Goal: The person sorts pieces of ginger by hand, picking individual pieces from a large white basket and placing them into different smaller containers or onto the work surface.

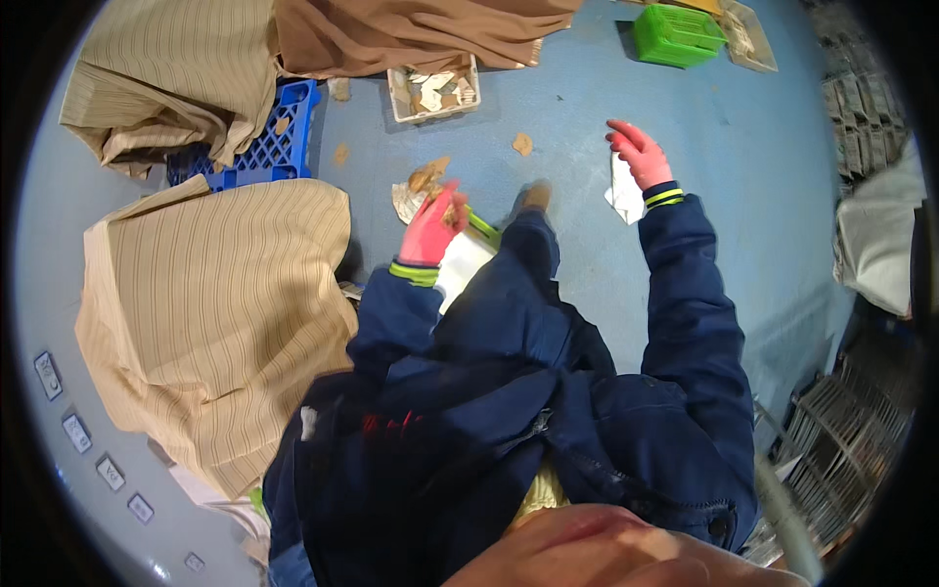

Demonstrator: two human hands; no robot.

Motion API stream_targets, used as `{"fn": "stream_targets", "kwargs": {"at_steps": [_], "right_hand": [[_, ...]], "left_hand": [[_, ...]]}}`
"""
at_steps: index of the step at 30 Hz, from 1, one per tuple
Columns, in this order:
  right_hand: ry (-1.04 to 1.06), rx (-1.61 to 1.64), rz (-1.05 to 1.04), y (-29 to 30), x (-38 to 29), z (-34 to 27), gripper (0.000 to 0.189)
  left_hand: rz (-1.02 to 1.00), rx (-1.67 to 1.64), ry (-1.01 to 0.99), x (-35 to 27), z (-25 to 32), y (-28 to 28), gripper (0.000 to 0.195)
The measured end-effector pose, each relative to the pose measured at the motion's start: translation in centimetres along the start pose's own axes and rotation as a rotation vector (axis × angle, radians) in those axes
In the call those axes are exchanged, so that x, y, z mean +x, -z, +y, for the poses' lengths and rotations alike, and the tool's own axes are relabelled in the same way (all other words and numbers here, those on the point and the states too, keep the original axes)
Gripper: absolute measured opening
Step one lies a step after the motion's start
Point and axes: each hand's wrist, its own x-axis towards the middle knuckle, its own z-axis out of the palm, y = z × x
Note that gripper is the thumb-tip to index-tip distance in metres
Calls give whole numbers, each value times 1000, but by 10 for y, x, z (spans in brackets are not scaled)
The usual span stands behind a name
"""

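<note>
My left hand (pixel 434 226), in a pink glove, is closed around crumpled brownish scrap (pixel 428 178); more pale scrap lies against its fingers. Just behind that hand are a white sheet or container (pixel 466 263) and a bright green strip-like thing (pixel 483 226), both partly hidden by my sleeve and leg. On the right, my right hand (pixel 640 154), pink as well, is held out with some fingers apart and nothing seen in it. A white folded paper or cloth (pixel 625 192) shows beneath or beside it; whether they touch I cannot tell.
Striped beige cloths (pixel 227 315) cover things at left, one beside a blue plastic pallet or crate (pixel 282 139). Ahead, a white bin (pixel 434 110) of scraps stands by a brown cloth (pixel 411 37). A green basket (pixel 678 37) is farther right. Wire racks (pixel 843 425) stand at right.
</note>
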Motion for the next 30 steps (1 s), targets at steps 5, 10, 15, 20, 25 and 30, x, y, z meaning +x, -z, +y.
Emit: {"fn": "stream_targets", "kwargs": {"at_steps": [5,10,15,20,25,30], "right_hand": [[-141,297,173,103,134,65,33],[-556,843,382,187,108,247,40],[-804,1035,608,244,132,306,37],[-739,687,588,327,317,337,29],[-745,716,413,363,494,275,32],[-1042,304,792,381,588,367,65]], "left_hand": [[-274,-174,200,203,73,-183,31],[-370,-243,434,331,104,-313,27],[-338,103,462,432,106,-402,30],[-485,179,468,581,26,-428,36],[-324,553,566,669,5,-496,23],[-439,659,640,760,-35,-565,28]]}}
